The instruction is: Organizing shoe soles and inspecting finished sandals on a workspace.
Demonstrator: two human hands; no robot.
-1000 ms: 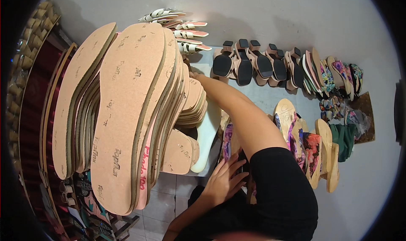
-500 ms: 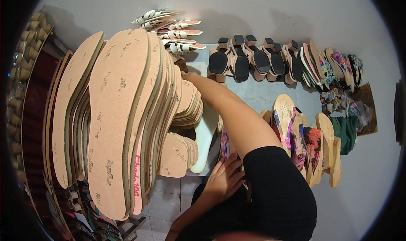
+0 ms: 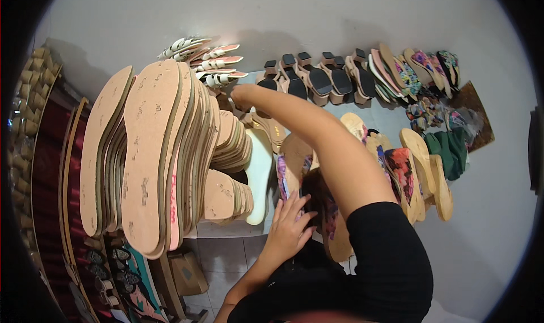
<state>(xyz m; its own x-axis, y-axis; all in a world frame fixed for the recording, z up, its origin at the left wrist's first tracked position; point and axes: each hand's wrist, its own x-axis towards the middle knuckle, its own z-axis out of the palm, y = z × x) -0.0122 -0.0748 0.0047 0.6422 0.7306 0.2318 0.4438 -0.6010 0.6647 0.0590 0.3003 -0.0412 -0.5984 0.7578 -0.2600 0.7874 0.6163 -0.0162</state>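
My right arm stretches across the table, and its hand (image 3: 242,96) is bent down beside the far side of the insole stacks; its fingers are mostly hidden. Close to that hand lies a pair of tan sandals (image 3: 273,131). My left hand (image 3: 290,226) rests at the table's near edge with fingers spread, its tips by a floral-strapped sandal (image 3: 281,178). Whether they touch it I cannot tell. Tall stacks of foot-shaped insole boards (image 3: 148,153) rise at the left, with shorter stacked pieces (image 3: 218,195) and a pale sole shape (image 3: 259,170) beside them.
Along the wall stand white-strapped sandals (image 3: 218,63), several upturned black-soled heeled sandals (image 3: 314,79) and floral sandals (image 3: 433,68). More wooden-soled floral sandals (image 3: 403,164) and a green bundle (image 3: 450,153) lie at the right. A cardboard box (image 3: 188,272) sits on the floor.
The view has shifted, so the stacks appear farther from me. My right hand stays by the stacks, with the tan sandals now showing beside it. My left fingers have spread more.
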